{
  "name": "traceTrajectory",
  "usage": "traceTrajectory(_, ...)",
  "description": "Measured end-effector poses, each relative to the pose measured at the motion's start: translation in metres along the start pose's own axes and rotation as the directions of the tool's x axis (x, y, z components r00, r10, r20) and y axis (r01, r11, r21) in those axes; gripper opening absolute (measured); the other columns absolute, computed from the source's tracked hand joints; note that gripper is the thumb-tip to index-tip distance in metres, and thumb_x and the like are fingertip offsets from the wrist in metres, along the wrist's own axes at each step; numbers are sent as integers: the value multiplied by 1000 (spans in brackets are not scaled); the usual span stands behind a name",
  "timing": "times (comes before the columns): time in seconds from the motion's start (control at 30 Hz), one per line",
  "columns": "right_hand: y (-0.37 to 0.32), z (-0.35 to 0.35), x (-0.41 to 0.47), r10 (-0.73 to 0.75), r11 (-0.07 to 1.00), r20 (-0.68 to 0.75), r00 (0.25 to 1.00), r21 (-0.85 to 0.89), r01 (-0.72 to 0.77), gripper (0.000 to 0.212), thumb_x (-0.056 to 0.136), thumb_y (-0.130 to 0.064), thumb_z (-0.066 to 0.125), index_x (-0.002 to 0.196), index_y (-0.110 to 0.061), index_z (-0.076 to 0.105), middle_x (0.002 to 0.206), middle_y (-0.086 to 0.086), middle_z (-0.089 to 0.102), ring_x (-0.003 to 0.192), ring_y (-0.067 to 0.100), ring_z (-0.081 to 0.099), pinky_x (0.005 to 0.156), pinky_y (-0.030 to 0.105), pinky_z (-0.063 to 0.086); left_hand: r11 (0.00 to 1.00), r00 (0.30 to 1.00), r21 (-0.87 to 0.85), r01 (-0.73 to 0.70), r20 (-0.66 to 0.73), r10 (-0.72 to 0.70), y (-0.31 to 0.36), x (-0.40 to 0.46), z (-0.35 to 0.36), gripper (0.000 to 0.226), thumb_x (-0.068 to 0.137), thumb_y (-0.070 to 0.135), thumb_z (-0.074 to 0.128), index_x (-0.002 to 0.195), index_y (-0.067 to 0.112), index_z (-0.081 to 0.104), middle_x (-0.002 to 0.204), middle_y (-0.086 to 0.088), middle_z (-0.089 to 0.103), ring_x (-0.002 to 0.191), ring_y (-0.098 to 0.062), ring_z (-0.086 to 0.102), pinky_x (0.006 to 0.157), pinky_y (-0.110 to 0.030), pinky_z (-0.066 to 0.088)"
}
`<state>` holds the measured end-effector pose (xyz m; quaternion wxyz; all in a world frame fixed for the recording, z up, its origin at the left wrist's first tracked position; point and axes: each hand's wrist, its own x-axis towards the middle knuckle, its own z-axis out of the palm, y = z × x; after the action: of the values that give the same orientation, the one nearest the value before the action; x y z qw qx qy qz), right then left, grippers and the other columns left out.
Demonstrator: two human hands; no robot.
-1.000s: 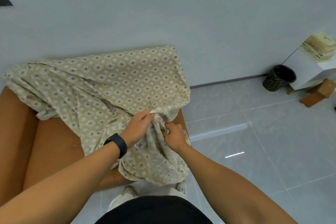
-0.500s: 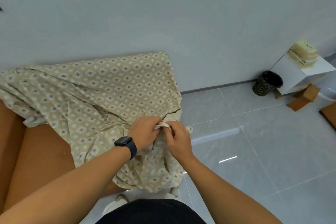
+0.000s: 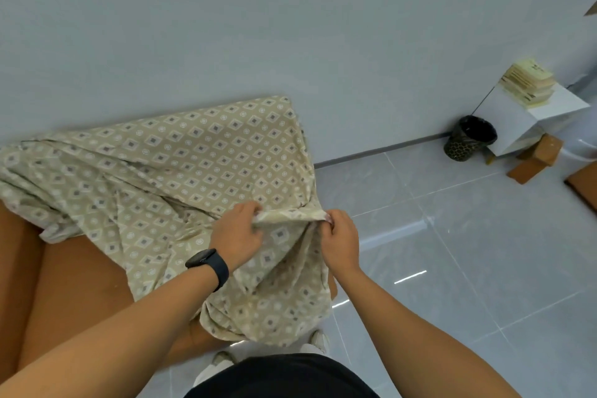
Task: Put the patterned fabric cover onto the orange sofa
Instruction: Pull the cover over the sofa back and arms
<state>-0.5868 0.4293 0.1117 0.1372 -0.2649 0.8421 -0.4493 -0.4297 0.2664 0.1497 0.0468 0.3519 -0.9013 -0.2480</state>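
sofa [image 3: 74,294]: orange, seat bare at left
cover [image 3: 181,171]: draped over sofa back and right end, bunched at front
left hand [image 3: 235,237]: fingers pinching cover edge
right hand [image 3: 340,241]: fingers curled on same edge, just beside left
bin [image 3: 470,138]: by wall, far right

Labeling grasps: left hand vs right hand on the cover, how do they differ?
The left hand wears a black watch; the right hand is bare. The left hand lies over the sofa side of the cover, the right hand at its floor-side edge. Both pinch the same bunched fold, stretched between them.
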Motion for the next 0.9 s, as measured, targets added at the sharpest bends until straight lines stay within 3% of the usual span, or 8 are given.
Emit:
traceTrajectory(0.1, -26, -17, 7, -199, 980, 75, 977, 42, 197, 16, 100, -22, 56, 85, -27, 59, 83, -15, 57, 85, 8, 55, 74, 20, 44, 978, 978, 54, -199, 75, 195, 37, 8, 5, 48, 85, 47, 63, 130, 35, 53, 118, 16, 56, 111, -11, 50, 93, -36, 45)
traceTrajectory(0.2, -30, -29, 7, -233, 969, 45, 971, 95, 228, 8, 98, -22, 61, 90, -23, 64, 88, -14, 58, 85, 7, 57, 74, 21, 45, 982, 980, -104, -156, 112, 167, 74, 18, 11, 10, 96, 35, 55, 102, 30, 62, 85, 13, 62, 85, -17, 62, 71, -38, 48)
traceTrajectory(0.37, 2, -51, 2, 138, 899, 186, 973, 388, -202, 47, 89, -42, 74, 129, -32, 51, 122, -17, 53, 105, -1, 60, 79, 15, 52, 860, 979, -493, -132, 69, 190, 98, 8, 20, 14, 103, 18, 51, 100, 21, 65, 80, 3, 64, 68, -12, 56, 61, -25, 41)
traceTrajectory(0.53, 44, -37, -8, 240, 855, 586, 774, 250, -454, 57, 82, -58, 75, 132, -34, 59, 123, -9, 69, 112, 12, 66, 97, 37, 56, 758, 995, -651, -43, 40, 91, 109, 4, 14, 23, 105, 15, 44, 93, 23, 62, 82, 2, 60, 76, -16, 54, 70, -25, 40)
traceTrajectory(0.63, 47, -29, -2, 225, 885, 507, 832, 250, -392, 36, 91, -42, 69, 123, -28, 67, 117, -7, 71, 110, 15, 67, 97, 40, 56, 735, 1000, -677, -19, -11, 16, 110, 5, 12, 24, 105, 13, 44, 88, 18, 61, 81, -2, 58, 75, -11, 52, 69, -25, 39)
traceTrajectory(0.73, 42, -38, 6, 217, 872, 489, 845, 293, -393, 9, 89, -35, 63, 92, -30, 70, 98, -10, 71, 91, 11, 66, 85, 33, 54, 741, 953, -664, 101, -149, -263, 104, 8, 15, 23, 105, 15, 38, 92, 10, 56, 76, -3, 54, 63, -11, 47, 60, -26, 37)
traceTrajectory(0.8, 43, -46, 9, 200, 899, 493, 847, 251, -359, 25, 90, -24, 62, 65, -28, 55, 72, -5, 54, 69, 12, 52, 67, 30, 43, 730, 873, -639, 242, -186, -451, 93, 13, 17, 22, 104, 18, 37, 90, 10, 53, 75, -2, 52, 63, -16, 46, 60, -34, 36)
traceTrajectory(0.9, 46, -56, 4, 151, 950, 535, 831, 155, -273, 31, 83, -23, 63, 58, -25, 44, 62, -5, 41, 59, 11, 40, 58, 30, 33, 730, 839, -470, 496, 42, -543, 69, 18, 33, 22, 101, 19, 43, 84, 8, 51, 80, -10, 57, 70, -28, 52, 59, -36, 36)
